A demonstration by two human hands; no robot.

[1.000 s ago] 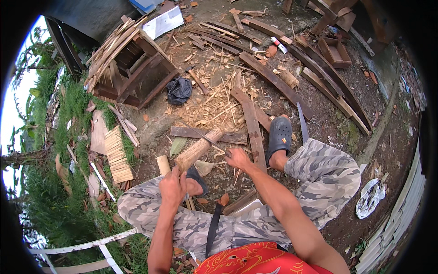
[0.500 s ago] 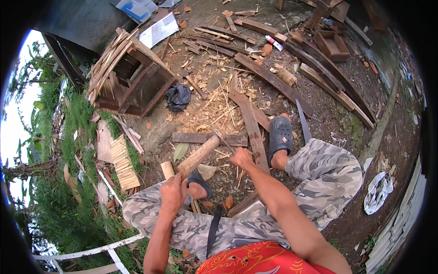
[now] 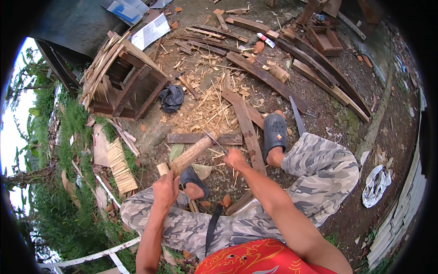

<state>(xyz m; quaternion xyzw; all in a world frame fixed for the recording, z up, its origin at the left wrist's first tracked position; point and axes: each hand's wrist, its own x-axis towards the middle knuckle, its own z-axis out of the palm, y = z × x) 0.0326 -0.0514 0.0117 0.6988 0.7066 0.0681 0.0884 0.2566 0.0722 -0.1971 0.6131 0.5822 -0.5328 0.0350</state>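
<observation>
My left hand (image 3: 165, 188) is wrapped around the near end of a peeled wooden pole (image 3: 191, 153), which slants away to the right. Its far end lies over a dark plank (image 3: 189, 139) on the ground. In my right hand (image 3: 235, 158) is a knife (image 3: 217, 143), its handle mostly hidden by my fingers. The blade crosses the pole close to the far end and appears to touch it. A second pale piece of wood (image 3: 162, 169) shows beside my left hand, its lower part hidden.
Wood shavings (image 3: 212, 107) cover the ground ahead. A slatted wooden frame (image 3: 125, 80) stands far left, with a black plastic bag (image 3: 171, 98) beside it. Dark boards (image 3: 269, 80) and a handsaw (image 3: 298, 116) lie to the right. A small wooden box (image 3: 325, 41) sits far right.
The view has shifted slightly. My right hand and the knife have come a little nearer to me along the pole. The left hand keeps its hold on the pole.
</observation>
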